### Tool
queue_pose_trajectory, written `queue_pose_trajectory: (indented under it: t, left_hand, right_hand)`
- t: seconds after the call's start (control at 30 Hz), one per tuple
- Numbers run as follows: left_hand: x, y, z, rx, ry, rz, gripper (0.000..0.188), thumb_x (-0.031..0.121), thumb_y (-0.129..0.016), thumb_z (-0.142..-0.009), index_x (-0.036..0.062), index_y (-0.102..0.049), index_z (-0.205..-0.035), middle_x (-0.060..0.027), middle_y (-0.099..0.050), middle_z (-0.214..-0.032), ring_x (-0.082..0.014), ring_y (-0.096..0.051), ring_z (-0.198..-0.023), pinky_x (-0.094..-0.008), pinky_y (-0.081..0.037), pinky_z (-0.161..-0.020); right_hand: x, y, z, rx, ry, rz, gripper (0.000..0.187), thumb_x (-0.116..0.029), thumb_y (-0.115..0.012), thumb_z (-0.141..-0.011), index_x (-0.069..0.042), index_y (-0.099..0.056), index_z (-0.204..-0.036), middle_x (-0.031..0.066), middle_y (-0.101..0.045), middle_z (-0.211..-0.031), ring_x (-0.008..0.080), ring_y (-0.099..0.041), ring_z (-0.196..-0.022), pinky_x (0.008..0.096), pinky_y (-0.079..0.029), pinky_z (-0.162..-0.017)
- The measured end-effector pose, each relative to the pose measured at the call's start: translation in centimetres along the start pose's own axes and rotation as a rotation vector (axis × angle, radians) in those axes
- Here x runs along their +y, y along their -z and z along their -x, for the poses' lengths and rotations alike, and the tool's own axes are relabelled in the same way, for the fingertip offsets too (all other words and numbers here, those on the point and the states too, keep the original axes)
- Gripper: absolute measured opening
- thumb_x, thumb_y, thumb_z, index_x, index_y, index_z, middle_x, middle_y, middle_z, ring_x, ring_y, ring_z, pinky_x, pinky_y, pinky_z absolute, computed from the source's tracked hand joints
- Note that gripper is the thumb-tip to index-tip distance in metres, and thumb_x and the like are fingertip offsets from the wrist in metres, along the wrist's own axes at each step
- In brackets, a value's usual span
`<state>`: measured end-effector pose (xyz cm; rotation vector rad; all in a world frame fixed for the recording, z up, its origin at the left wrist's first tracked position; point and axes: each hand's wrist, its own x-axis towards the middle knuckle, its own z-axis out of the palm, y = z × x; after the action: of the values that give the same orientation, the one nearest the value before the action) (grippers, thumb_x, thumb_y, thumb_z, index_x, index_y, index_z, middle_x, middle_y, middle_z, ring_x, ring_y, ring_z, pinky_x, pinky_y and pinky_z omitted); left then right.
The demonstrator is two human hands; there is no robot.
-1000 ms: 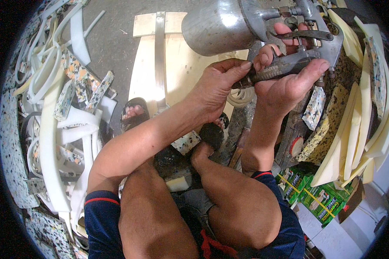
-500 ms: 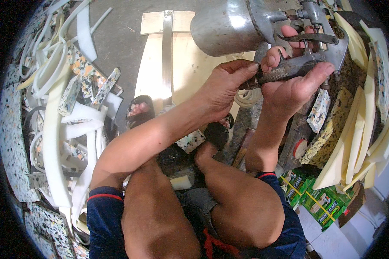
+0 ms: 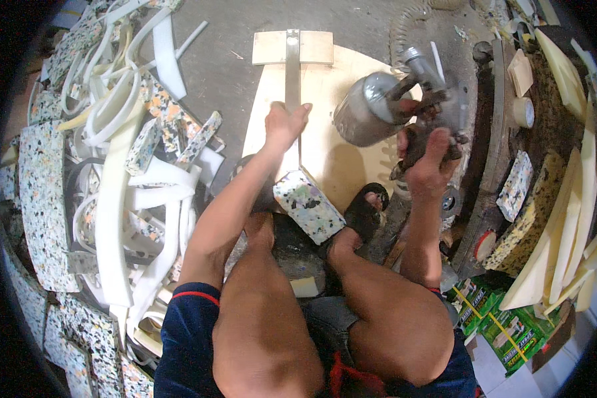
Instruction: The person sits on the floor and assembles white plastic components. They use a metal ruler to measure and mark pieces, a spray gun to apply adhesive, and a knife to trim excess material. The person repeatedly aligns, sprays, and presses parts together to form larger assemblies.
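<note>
My right hand [image 3: 428,166] is closed round the handle of a spray gun [image 3: 368,113], whose grey metal cup hangs out to the left. The gun's head is smeared by motion. A flat metal strip [image 3: 292,83] runs lengthwise over a pale wooden board [image 3: 341,83], and my left hand [image 3: 284,129] is closed on it, thumb pointing up to the right. Across the strip's far end lies a short wooden piece [image 3: 317,50]. Between my feet, a speckled foam block [image 3: 309,207] sits at the board's near end.
Foam strips and offcuts [image 3: 116,219] are heaped along the left. On the right are a long dark beam [image 3: 496,152], a tape roll [image 3: 523,112], cream foam wedges [image 3: 564,225] and green packages [image 3: 511,331] tied with yellow strapping. A ribbed hose [image 3: 404,30] lies at the far side.
My left hand has left the spray gun's handle and taken hold of the metal strip. The right hand has lowered the gun nearer to me. The whole view has shifted.
</note>
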<state>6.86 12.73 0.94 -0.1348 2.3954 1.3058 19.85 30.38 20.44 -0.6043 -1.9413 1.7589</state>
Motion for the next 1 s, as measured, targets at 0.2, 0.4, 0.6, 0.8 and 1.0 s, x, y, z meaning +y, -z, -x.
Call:
queue_pose_trajectory:
  t: [0.2, 0.4, 0.6, 0.8, 1.0]
  left_hand:
    - [0.5, -0.6, -0.4, -0.144, 0.118, 0.605, 0.019, 0.013, -0.065, -0.098, 0.0022, -0.052, -0.104, -0.0048, -0.058, -0.075, -0.0126, -0.054, -0.052, -0.0287, -0.047, -0.046]
    - [5.4, 4.5, -0.8, -0.061, -0.326, 0.620, 0.019, 0.023, -0.059, -0.104, 0.0055, -0.050, -0.104, -0.0026, -0.057, -0.075, -0.0118, -0.056, -0.060, -0.0283, -0.048, -0.055]
    - [8.1, 5.0, -0.9, 0.121, -0.448, 0.586, 0.019, 0.023, -0.058, -0.106, 0.0050, -0.055, -0.107, -0.0007, -0.061, -0.083, -0.0077, -0.056, -0.074, -0.0255, -0.048, -0.065]
    - [7.5, 5.5, -1.0, 0.059, -0.345, 0.711, 0.017, 0.024, -0.060, -0.105, 0.0085, -0.055, -0.109, -0.0005, -0.059, -0.081, -0.0076, -0.055, -0.066, -0.0258, -0.047, -0.059]
    - [7.4, 5.8, -1.0, 0.031, -0.421, 0.786, 0.016, 0.024, -0.059, -0.105, 0.0082, -0.054, -0.106, -0.0002, -0.057, -0.075, -0.0085, -0.054, -0.062, -0.0251, -0.046, -0.055]
  right_hand:
    - [0.4, -1.1, 0.8, -0.124, -0.153, 0.033, 0.038, -0.037, -0.055, -0.105, -0.002, -0.069, -0.106, 0.0006, -0.060, -0.068, 0.0090, -0.051, -0.058, 0.0260, -0.040, -0.054]
    - [-2.1, -3.8, -1.4, -0.222, 0.021, -0.030, 0.048, -0.031, -0.063, -0.101, 0.006, -0.057, -0.130, 0.0086, -0.071, -0.093, 0.0096, -0.061, -0.079, 0.0259, -0.049, -0.070]
    - [-5.0, -5.1, -3.0, -0.260, 0.031, -0.013, 0.046, -0.030, -0.066, -0.099, 0.006, -0.055, -0.127, 0.0099, -0.068, -0.091, 0.0122, -0.062, -0.083, 0.0291, -0.051, -0.074]
    - [-5.8, -5.5, -3.1, -0.260, 0.036, -0.021, 0.044, -0.029, -0.066, -0.099, 0.004, -0.055, -0.125, 0.0081, -0.067, -0.089, 0.0116, -0.060, -0.082, 0.0291, -0.050, -0.073]
    - [-5.1, -5.1, -2.9, -0.280, -0.024, -0.010, 0.043, -0.029, -0.066, -0.100, 0.004, -0.056, -0.125, 0.0095, -0.067, -0.091, 0.0116, -0.060, -0.083, 0.0285, -0.049, -0.074]
